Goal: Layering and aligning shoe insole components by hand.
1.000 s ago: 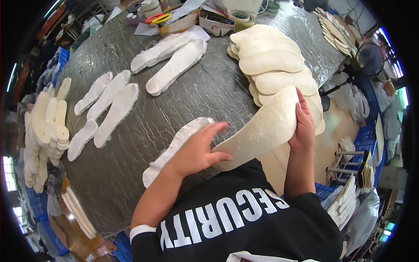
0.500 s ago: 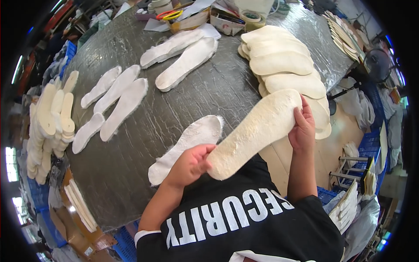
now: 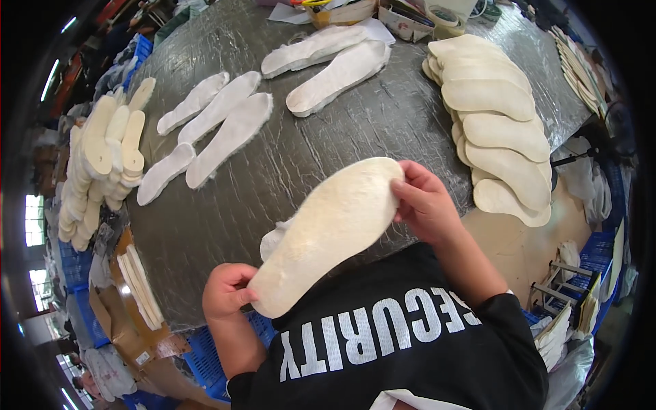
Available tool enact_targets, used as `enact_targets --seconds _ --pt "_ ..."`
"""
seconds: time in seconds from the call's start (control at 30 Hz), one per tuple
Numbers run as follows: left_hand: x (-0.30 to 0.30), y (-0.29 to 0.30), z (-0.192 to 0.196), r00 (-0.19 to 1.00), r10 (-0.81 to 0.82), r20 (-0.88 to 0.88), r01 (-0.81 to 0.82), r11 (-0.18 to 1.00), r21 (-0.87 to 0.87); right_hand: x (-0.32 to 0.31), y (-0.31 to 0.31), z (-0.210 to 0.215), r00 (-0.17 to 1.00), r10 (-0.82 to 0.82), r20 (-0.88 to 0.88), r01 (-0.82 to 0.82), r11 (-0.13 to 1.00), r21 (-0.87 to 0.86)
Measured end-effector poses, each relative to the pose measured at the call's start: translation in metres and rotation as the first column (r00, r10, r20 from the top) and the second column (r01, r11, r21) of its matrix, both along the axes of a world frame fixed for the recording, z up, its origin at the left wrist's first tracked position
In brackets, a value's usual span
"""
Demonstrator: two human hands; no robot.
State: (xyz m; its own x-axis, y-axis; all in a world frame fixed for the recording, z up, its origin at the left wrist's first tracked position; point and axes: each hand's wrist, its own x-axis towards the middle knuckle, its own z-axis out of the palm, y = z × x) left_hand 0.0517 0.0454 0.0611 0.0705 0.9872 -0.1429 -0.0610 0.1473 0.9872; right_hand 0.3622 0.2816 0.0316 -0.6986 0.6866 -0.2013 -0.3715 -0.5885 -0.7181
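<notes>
A cream insole (image 3: 331, 229) is stretched between my two hands, above the near edge of the table. My left hand (image 3: 229, 290) pinches its narrow heel end. At the wide toe end, my right hand (image 3: 427, 198) grips with the thumb on top and the fingers behind. Beneath it, mostly hidden, lies a fuzzy white insole (image 3: 273, 240). Several more fuzzy white insoles (image 3: 231, 137) rest on the left and middle of the table. To the right stands an overlapping stack of cream insoles (image 3: 506, 137).
The dark table (image 3: 335, 133) has a crinkled covering. Stacked insoles (image 3: 102, 147) stand off its left edge, near a cardboard box (image 3: 126, 335). Small containers (image 3: 406, 20) sit at the back. A blue crate (image 3: 212, 355) is below the near left edge, and a small metal ladder (image 3: 560, 280) at right.
The cream insole has moved left across my body and now covers most of the fuzzy white one. Both hands went left with it, still holding its ends. The view has shifted.
</notes>
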Motion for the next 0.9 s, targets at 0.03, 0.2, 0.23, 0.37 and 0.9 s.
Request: enact_targets --seconds 0.03,0.2,0.23,0.37,0.9 --pt "-0.006 -0.008 -0.006 1.0 -0.004 -0.002 0.004 1.0 -0.002 -0.007 0.0 0.003 0.998 0.051 -0.025 -0.052 0.999 -0.012" --pt "-0.033 -0.016 -0.004 0.785 0.611 0.105 -0.618 0.759 0.204 -0.038 0.021 0.023 0.991 0.064 0.114 -0.113 0.859 0.499" --pt "-0.041 -0.013 -0.008 0.781 0.616 0.105 -0.623 0.754 0.207 -0.037 0.022 0.019 0.933 -0.13 0.336 -0.125 0.758 0.64" --pt "-0.061 -0.003 -0.048 0.679 0.731 0.066 -0.728 0.682 -0.071 -0.017 0.015 -0.012 0.595 -0.607 0.527 -0.385 0.36 0.85" --pt "-0.023 0.045 -0.105 0.745 0.133 0.654 -0.08 0.991 -0.112 -0.006 -0.007 -0.065 0.38 -0.762 0.525 -0.177 0.497 0.85"
